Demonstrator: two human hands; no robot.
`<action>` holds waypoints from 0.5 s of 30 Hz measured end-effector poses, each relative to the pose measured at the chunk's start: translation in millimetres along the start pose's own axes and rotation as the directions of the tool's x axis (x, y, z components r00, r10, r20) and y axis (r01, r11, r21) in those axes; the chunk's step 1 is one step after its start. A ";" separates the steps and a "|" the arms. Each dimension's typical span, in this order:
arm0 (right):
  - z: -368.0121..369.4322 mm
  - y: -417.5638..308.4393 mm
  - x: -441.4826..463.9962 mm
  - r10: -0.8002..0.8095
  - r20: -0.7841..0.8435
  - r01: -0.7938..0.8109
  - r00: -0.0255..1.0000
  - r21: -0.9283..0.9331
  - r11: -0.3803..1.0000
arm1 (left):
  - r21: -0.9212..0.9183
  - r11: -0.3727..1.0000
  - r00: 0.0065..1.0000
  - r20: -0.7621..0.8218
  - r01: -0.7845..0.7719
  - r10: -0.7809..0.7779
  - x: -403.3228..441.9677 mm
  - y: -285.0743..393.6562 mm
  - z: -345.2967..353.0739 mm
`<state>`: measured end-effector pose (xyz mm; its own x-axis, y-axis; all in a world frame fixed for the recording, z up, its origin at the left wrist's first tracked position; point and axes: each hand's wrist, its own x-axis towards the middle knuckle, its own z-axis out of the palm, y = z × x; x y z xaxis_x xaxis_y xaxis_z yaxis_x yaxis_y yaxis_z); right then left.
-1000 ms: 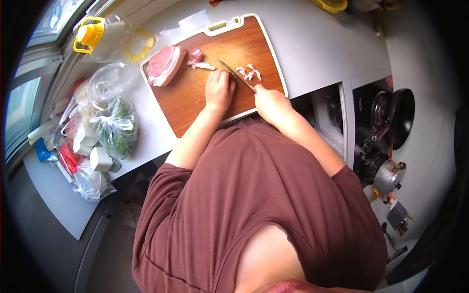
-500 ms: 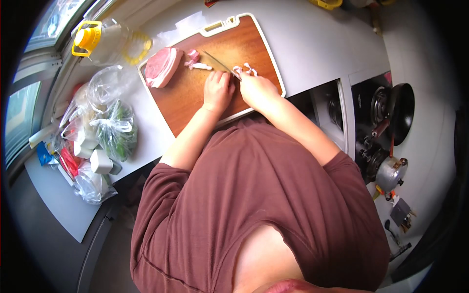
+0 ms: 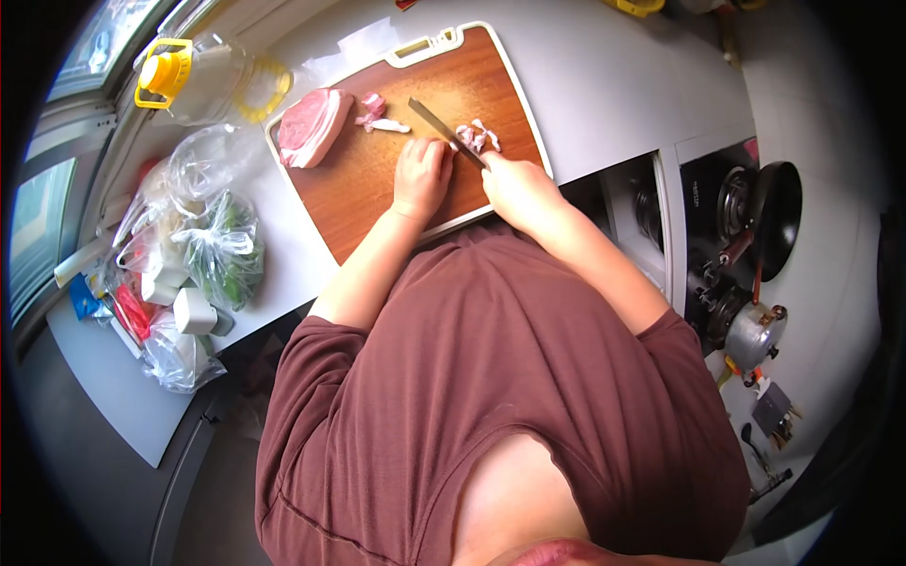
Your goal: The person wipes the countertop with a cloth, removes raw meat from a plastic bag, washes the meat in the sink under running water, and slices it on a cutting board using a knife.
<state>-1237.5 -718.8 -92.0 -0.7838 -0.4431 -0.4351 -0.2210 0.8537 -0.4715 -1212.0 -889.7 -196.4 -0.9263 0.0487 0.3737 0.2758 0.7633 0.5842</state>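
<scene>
1. While the knife [image 3: 436,121] is gripped by its handle in the right hand [image 3: 522,193], with the fingers closed around it, its blade is pointed toward the far left, across the middle of the cutting board [image 3: 344,208].
2. The left hand [image 3: 422,179] is rested on the near part of the board, just left of the blade, with its fingers curled and drawn together; whether anything is pinched beneath them cannot be told, as the fingertips are hidden.
3. Small pale pieces [image 3: 479,135] are gathered in a loose heap on the board, just right of the blade and beyond the right hand.
4. A thick slab of meat [image 3: 314,129] is placed at the board's far left corner, well apart from both hands.
5. Between the slab and the knife, a few pink and white scraps [image 3: 385,118] are laid.
6. The board is set on a pale counter [image 3: 613,104], where a big bottle [image 3: 222,80] with a yellow cap is seen at the far left and a clear bag of greens [image 3: 224,250] nearer, left of the board.
7. At the right, a black pan [image 3: 778,222] and a lidded metal pot [image 3: 755,337] are seen, the pot being placed nearer.
</scene>
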 end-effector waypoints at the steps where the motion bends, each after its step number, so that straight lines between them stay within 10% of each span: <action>1: 4.4 2.4 -2.5 -0.041 -0.023 0.041 0.999 0.000 0.999 | 0.001 1.000 1.000 0.005 0.003 -0.003 0.2 0.2 -0.6; 15: 33.7 -10.1 53.5 0.013 -0.100 -0.009 0.995 0.037 0.999 | 0.002 0.999 0.999 -0.008 -0.037 0.037 3.2 -0.4 -0.1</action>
<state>-1257.7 -760.3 -136.3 -0.8404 -0.4029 -0.3626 -0.1922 0.8470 -0.4956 -1215.1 -889.9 -195.3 -0.9134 0.0722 0.4005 0.3096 0.7620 0.5688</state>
